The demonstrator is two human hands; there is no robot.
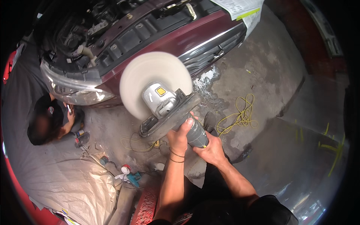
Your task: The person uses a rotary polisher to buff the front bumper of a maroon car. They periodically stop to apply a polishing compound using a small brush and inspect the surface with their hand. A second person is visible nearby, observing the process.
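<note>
Both my hands grip the dark body of a rotary polisher. My left hand is behind its black handle bar or guard, thumb along the top of the body. My right hand wraps the rear of the body. The polisher's round white pad looks blurred at the rim and covers part of the maroon car's front bumper in this view; whether it touches cannot be told. Left of the pad is the car's headlight. The engine bay lies open above.
A person crouches at left by the headlight, holding a small object. A yellow cord lies coiled on the concrete floor. A teal tool and a plastic cover sheet are at lower left. A dark panel stands at right.
</note>
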